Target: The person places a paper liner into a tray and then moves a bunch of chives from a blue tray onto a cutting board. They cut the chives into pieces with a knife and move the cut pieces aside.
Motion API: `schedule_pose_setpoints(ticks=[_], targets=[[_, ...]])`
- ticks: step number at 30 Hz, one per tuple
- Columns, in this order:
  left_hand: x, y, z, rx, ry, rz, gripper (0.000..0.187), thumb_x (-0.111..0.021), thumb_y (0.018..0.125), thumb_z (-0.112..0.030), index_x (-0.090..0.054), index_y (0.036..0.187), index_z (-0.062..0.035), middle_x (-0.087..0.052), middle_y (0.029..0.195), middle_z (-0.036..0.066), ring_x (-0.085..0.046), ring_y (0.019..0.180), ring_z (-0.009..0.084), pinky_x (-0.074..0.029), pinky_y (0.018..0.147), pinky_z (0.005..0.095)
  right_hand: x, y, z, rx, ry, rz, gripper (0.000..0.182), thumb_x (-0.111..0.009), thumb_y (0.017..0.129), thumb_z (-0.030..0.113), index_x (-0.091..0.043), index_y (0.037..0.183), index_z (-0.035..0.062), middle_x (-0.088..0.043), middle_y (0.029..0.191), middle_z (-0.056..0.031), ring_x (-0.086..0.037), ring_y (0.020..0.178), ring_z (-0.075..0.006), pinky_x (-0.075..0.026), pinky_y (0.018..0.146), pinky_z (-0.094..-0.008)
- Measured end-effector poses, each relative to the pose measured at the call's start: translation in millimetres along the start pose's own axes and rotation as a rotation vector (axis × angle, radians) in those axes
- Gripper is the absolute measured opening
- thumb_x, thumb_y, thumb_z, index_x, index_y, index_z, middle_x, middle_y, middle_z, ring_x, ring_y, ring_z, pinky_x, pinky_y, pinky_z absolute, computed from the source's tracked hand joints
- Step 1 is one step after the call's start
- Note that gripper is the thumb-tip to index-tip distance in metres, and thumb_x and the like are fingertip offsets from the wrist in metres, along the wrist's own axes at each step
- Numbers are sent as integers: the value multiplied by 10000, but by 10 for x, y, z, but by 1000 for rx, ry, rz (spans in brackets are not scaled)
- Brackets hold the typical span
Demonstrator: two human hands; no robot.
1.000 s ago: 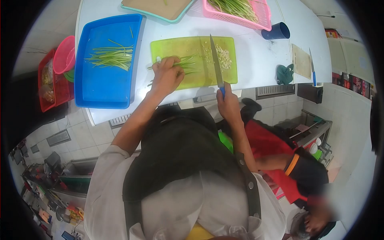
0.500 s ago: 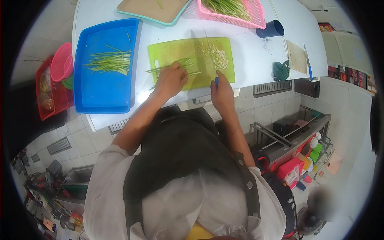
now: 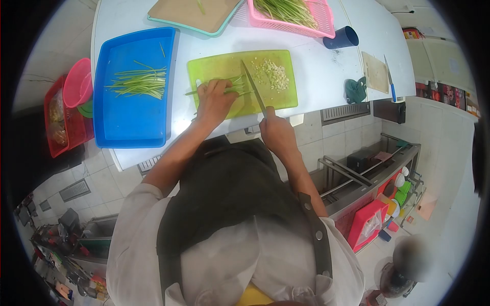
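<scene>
My left hand point(image 3: 215, 103) is closed over a small bunch of green stalks point(image 3: 239, 87), pressing them onto the green cutting board point(image 3: 219, 64). Gripped in my right hand point(image 3: 278, 133) is a knife point(image 3: 254, 86), its handle hidden by the fingers. The blade slants up and left across the board, close to the cut ends of the stalks. A pile of chopped pale pieces point(image 3: 276, 76) lies on the board to the right of the blade. Left of the board, a blue tray point(image 3: 130, 122) holds more long green stalks point(image 3: 140, 84).
A pink basket point(image 3: 326, 20) of green stalks stands at the back, beside a teal-rimmed tray point(image 3: 191, 15). A dark cup point(image 3: 341, 38) lies on its side. Rightward are a green cloth point(image 3: 356, 90), a small board point(image 3: 375, 71) and a blue-handled knife point(image 3: 390, 81).
My right hand has drawn the knife left, from beside the chopped pile to near the stalks, and the blade now slants left. A dark patterned shape at lower right has gone.
</scene>
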State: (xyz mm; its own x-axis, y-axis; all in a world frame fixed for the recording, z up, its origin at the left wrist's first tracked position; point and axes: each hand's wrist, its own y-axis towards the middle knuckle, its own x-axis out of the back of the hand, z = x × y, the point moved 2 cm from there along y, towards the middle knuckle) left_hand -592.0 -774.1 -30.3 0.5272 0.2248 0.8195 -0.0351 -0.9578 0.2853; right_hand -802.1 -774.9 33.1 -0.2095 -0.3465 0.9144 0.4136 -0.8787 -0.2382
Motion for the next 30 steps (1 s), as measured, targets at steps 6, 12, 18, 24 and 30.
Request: schedule_pose_setpoints(ticks=[6,12,18,24,30], targets=[[-73,20,34,-30,-22,0,78,-743,878,-219,-798,927,-191,-650,1175,-22,-552,1216,202,-276,1047,487,-10,-6,-18,-2,-66,24,194,-530,960,136,-467,1059,-19,-673,701,-229,-688,654,-425,-548,606,-547],[-91,28,63,-53,-83,-44,85,-747,879,-207,-781,923,-142,-660,1239,17,-554,1279,238,-325,1098,486,79,-35,19,-36,-89,72,201,-528,956,125,-456,1059,-32,-677,707,-246,-696,664,-436,-559,616,-547],[-152,8,130,-56,-173,-46,101,-740,887,-184,-772,938,-103,-675,1254,57,-597,1225,292,-444,1035,450,-58,-44,-27,24,-88,90,225,-524,957,125,-447,1082,-46,-683,732,-273,-699,690,-459,-555,632,-570],[-138,-5,137,-44,-198,-34,101,-741,889,-183,-768,945,-104,-685,1208,40,-611,1183,276,-445,1004,444,-524,-14,-214,-64,-76,116,225,-511,957,130,-479,1068,-63,-671,793,-286,-688,722,-473,-549,659,-581],[-139,16,116,-41,-171,-46,84,-741,890,-185,-770,942,-125,-687,1188,6,-609,1177,238,-419,986,419,-218,305,-83,-93,46,42,241,-507,953,138,-490,1078,-67,-663,812,-299,-676,749,-489,-535,671,-592]])
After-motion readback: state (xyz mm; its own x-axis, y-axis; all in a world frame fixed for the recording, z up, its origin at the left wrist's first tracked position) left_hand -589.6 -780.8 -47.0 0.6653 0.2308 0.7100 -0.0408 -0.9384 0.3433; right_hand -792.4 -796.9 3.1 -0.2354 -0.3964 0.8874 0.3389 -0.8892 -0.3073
